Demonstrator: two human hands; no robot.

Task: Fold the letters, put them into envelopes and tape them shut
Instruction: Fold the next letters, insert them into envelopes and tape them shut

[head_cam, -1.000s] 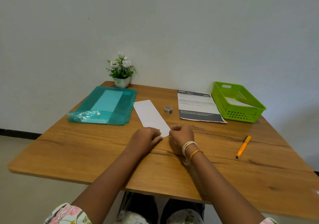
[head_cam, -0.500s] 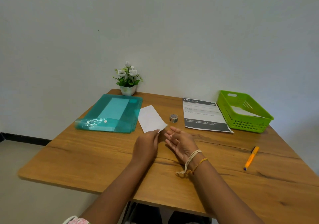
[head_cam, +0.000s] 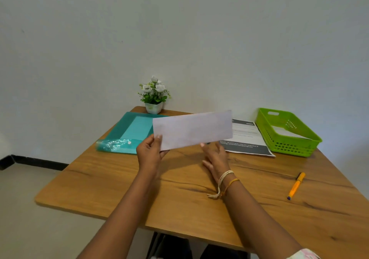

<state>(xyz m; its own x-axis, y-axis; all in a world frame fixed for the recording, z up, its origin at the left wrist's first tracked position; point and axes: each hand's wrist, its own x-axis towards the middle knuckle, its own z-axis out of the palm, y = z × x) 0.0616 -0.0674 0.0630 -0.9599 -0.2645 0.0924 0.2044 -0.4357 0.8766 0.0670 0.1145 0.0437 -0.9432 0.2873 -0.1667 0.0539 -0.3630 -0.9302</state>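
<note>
A long white envelope (head_cam: pixel 192 130) is lifted off the table and held flat-on toward me above the table's middle. My left hand (head_cam: pixel 151 153) pinches its lower left corner. My right hand (head_cam: pixel 215 158) is below the envelope's lower edge with fingers straight and palm turned up, one fingertip near the edge; I cannot tell if it touches. A printed letter (head_cam: pixel 247 138) lies on the table at the right, partly hidden behind the envelope. The tape roll is hidden behind the envelope.
A teal plastic folder (head_cam: pixel 125 133) lies at the back left, a potted white flower (head_cam: pixel 153 96) behind it. A green basket (head_cam: pixel 287 132) with paper inside stands at the back right. An orange pen (head_cam: pixel 296 186) lies near the right edge of the wooden table (head_cam: pixel 119 185).
The envelope has been lifted from the table and turned sideways by my left hand. My right hand let go and opened beneath it. The camera view tilted upward.
</note>
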